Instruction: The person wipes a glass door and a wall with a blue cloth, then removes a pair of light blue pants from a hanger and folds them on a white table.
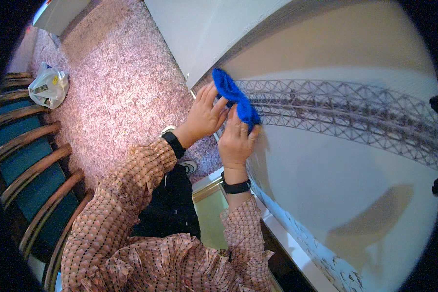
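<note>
A bright blue fabric cloth [228,87] is bunched against the wall surface, over one end of a printed lattice tower [335,109]. My right hand [237,144] grips the cloth's lower end between thumb and fingers. Beside it, my left hand [204,113] has its fingers at the cloth's upper part and appears to hold it there. Some fingertips are hidden by the fabric. Both wrists wear dark bands.
On the left stand curved wooden bars [36,135] with teal panels between them. A white plastic bag [49,87] rests on the speckled pinkish carpet [113,73]. Below my hands are a pale green panel [210,215] with a gold-coloured edge and a white ledge [295,248].
</note>
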A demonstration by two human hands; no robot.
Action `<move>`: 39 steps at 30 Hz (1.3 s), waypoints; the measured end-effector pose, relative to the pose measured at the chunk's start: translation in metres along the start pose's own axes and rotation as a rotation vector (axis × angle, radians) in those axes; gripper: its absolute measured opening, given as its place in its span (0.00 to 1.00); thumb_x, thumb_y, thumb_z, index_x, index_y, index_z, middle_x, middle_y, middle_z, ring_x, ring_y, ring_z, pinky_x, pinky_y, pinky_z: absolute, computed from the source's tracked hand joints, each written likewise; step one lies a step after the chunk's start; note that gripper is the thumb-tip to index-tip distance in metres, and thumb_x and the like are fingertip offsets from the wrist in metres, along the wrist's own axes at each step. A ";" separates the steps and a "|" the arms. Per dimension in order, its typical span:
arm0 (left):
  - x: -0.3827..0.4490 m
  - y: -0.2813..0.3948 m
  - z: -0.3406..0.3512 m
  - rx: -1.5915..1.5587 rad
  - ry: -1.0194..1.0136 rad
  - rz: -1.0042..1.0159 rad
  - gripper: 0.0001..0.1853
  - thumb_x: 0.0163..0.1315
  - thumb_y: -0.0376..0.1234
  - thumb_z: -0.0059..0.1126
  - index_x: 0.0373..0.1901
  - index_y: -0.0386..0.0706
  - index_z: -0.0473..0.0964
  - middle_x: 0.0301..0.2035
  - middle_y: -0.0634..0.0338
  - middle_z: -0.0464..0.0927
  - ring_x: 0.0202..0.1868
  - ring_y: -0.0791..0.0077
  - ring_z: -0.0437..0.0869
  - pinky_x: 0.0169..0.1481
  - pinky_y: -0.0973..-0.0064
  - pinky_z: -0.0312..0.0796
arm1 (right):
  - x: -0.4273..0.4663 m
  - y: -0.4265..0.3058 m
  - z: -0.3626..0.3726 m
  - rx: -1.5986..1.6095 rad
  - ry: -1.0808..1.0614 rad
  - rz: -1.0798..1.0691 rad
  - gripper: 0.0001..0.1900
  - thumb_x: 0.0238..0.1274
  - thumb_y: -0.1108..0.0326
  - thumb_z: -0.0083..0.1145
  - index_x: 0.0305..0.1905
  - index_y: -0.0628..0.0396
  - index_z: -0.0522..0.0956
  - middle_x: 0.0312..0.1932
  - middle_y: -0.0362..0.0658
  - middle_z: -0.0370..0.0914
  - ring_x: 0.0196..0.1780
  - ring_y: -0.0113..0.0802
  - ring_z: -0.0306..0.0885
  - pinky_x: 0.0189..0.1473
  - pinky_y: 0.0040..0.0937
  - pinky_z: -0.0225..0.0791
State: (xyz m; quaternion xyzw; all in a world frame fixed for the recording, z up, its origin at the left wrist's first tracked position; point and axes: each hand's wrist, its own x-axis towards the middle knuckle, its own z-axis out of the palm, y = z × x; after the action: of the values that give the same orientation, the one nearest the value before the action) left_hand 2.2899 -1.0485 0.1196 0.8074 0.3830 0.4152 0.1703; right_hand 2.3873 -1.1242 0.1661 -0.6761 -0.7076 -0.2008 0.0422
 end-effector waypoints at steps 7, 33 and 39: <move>-0.061 0.014 0.024 -0.091 -0.367 -0.146 0.30 0.53 0.34 0.55 0.59 0.41 0.59 0.60 0.42 0.57 0.65 0.48 0.54 0.68 0.53 0.45 | -0.060 -0.003 0.027 -0.021 -0.212 0.042 0.23 0.58 0.68 0.47 0.59 0.63 0.68 0.62 0.44 0.65 0.67 0.35 0.59 0.63 0.50 0.50; -0.073 0.136 0.034 -0.222 -0.096 0.244 0.20 0.50 0.38 0.57 0.49 0.55 0.73 0.58 0.54 0.62 0.64 0.54 0.58 0.67 0.52 0.48 | -0.151 0.062 -0.057 -0.071 0.185 0.301 0.20 0.58 0.70 0.48 0.56 0.59 0.71 0.60 0.54 0.65 0.65 0.57 0.59 0.64 0.63 0.38; -0.109 0.118 0.056 -0.122 -0.244 0.381 0.18 0.49 0.36 0.55 0.45 0.55 0.74 0.55 0.55 0.64 0.62 0.56 0.61 0.66 0.51 0.52 | -0.200 0.051 -0.025 -0.140 -0.027 0.321 0.23 0.51 0.71 0.52 0.56 0.59 0.71 0.59 0.50 0.67 0.63 0.52 0.62 0.61 0.63 0.46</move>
State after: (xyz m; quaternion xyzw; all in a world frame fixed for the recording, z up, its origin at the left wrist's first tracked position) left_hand 2.3517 -1.2051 0.0968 0.8975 0.1747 0.3616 0.1822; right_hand 2.4482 -1.3202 0.1346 -0.7843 -0.5754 -0.2313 0.0171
